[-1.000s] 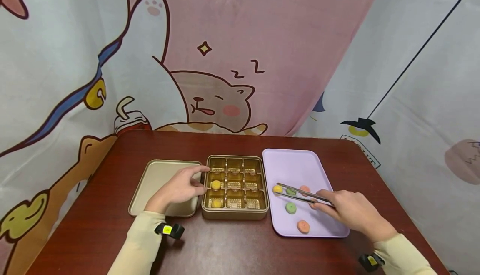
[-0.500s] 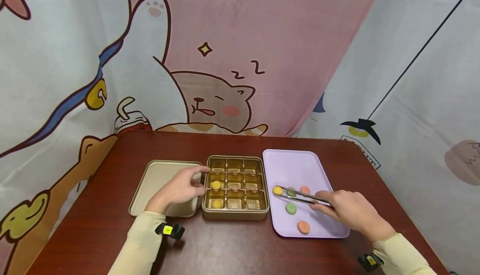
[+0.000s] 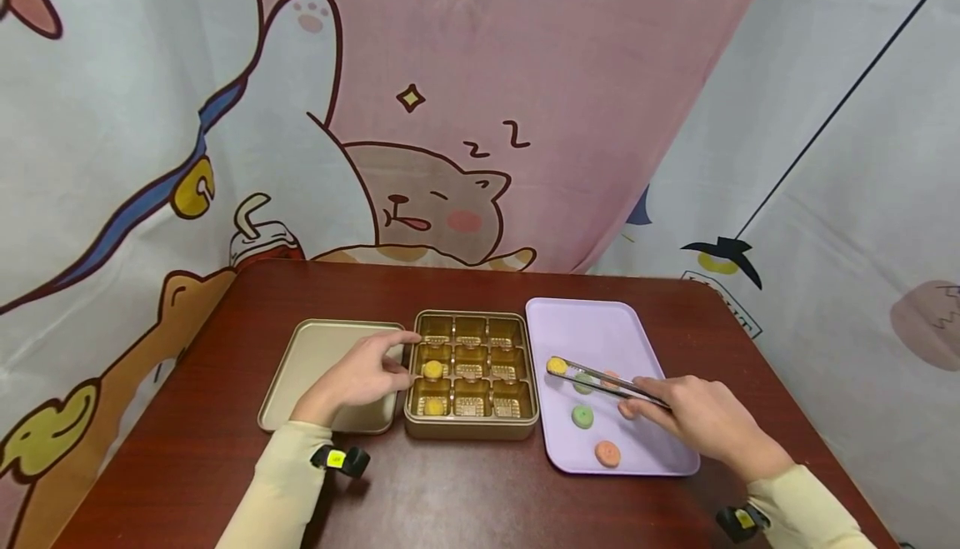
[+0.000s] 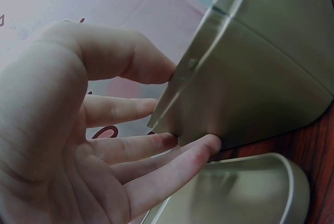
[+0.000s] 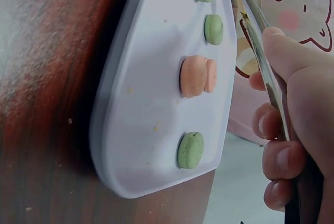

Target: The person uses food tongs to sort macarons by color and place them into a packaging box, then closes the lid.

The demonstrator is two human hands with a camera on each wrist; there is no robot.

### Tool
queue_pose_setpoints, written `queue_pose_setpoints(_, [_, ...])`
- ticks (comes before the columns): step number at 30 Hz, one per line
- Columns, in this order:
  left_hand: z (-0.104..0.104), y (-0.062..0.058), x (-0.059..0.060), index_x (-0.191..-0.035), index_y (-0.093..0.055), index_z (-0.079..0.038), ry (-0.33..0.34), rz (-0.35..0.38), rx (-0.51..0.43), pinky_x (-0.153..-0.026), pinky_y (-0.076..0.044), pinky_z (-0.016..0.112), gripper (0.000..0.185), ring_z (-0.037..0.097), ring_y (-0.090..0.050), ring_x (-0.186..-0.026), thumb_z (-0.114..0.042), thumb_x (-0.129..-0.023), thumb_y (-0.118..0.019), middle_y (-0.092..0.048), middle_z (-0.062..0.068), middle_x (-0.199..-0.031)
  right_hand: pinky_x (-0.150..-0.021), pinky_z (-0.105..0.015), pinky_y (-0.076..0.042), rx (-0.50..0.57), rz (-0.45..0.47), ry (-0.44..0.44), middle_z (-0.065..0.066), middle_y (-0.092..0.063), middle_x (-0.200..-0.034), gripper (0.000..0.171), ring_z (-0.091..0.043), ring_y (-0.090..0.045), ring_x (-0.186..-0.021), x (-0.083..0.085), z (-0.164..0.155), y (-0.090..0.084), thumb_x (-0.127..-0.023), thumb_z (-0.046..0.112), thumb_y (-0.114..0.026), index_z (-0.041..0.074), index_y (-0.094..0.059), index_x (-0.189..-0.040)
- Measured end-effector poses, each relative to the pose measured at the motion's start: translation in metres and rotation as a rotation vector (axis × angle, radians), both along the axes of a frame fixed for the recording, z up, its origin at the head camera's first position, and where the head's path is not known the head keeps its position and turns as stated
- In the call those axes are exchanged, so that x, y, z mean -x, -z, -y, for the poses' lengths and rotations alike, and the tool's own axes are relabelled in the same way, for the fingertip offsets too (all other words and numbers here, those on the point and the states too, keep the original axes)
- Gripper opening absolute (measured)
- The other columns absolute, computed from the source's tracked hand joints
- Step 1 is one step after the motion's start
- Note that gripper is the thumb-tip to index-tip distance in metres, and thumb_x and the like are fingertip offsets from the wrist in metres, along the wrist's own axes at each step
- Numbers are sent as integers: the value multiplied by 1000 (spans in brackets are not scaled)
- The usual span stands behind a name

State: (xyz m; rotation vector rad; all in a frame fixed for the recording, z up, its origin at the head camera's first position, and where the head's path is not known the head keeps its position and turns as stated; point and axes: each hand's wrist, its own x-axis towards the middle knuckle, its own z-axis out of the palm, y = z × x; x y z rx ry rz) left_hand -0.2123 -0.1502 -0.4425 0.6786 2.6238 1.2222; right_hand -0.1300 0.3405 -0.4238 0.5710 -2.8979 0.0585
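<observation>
A small round yellow macaron sits pinched in metal tongs, above the lilac tray, right of centre.

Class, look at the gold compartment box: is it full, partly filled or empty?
Partly filled: the gold box holds two yellow macarons in its left column; other compartments show bare bottoms.

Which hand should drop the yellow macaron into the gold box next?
Right. The right hand already holds the tongs pinching the yellow macaron above the purple tray. The left hand rests against the gold box, steadying it.
</observation>
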Motion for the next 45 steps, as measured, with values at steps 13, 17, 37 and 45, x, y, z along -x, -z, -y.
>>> queue_pose_setpoints(13, [1, 3, -1, -148, -56, -6, -10, -1, 13, -93, -59, 44, 64, 14, -76, -94, -9, -87, -77, -58, 20, -149, -45, -23, -32, 43, -102, -46, 17, -67, -75, 30, -1, -41, -58, 7, 15, -1, -93, 42, -78, 22, -79, -114])
queue_pose_setpoints(17, [1, 4, -1, -148, -56, -6, -7, -2, 9, -92, -59, 43, 64, 14, -75, -94, -9, -87, -76, -57, 20, -149, -44, -23, -31, 79, -136, -93, 30, -49, -62, 12, 3, -40, -55, 14, 26, 0, -96, 42, -76, 33, -68, -95])
queue_pose_setpoints(37, [2, 2, 0, -148, -56, -6, 1, 8, -12, -88, -60, 38, 64, 15, -76, -94, -9, -88, -76, -55, 20, -151, -47, -34, -42, 99, -179, -234, 18, -49, -66, 20, -8, -51, -61, 56, 102, 2, -99, 44, -72, 27, -63, -92])
queue_pose_setpoints(45, [2, 2, 2, -148, -56, -6, 5, 4, -9, -94, -59, 43, 64, 15, -76, -94, -10, -87, -77, -55, 22, -151, -48, -42, -51, 72, -175, -236, 8, -67, -73, 26, -18, -68, -67, 66, 131, 0, -100, 48, -69, 22, -72, -104])
